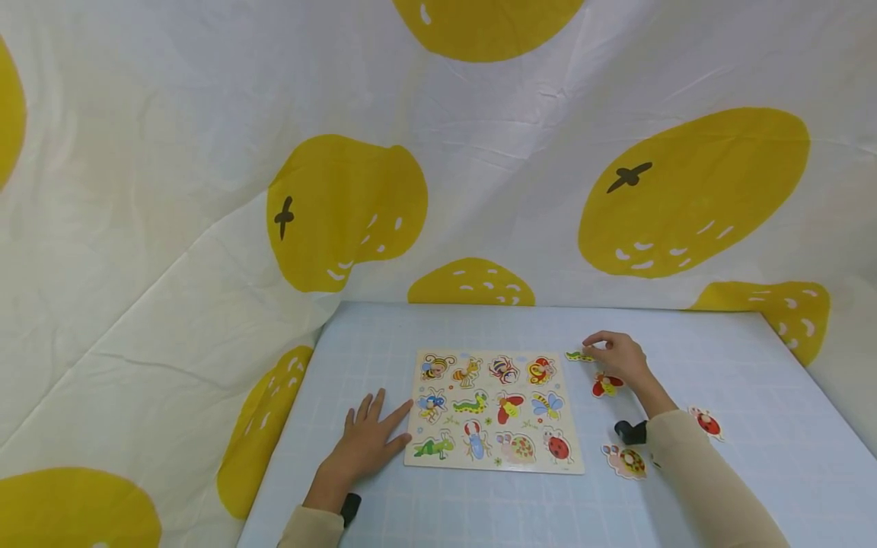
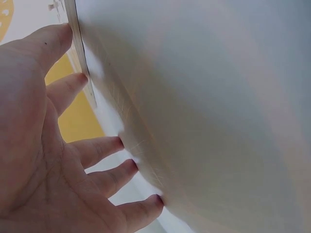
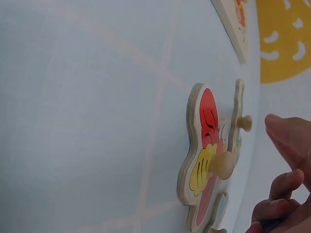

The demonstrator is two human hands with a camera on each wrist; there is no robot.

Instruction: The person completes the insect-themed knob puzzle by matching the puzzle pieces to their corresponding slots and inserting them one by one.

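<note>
A wooden puzzle board (image 1: 495, 411) printed with insects and other small creatures lies flat on the table. My left hand (image 1: 366, 441) rests at its left side with fingers spread; in the left wrist view the thumb and index fingertip meet the board's edge (image 2: 77, 48). Beyond the board's upper right corner, my right hand (image 1: 620, 358) reaches over a green caterpillar piece (image 1: 578, 356). The right wrist view shows a fingertip just short of the caterpillar's wooden knob (image 3: 246, 123), with a small gap between. Nearer lies a red-winged insect piece (image 3: 208, 116), its round knob upward.
Right of the board lie a snail piece (image 1: 625, 461) and a ladybird piece (image 1: 706, 422), on either side of my right forearm. Pale blue checked cloth (image 1: 438, 506) covers the table. A white curtain with yellow fruit prints (image 1: 479, 190) hangs behind and at the left.
</note>
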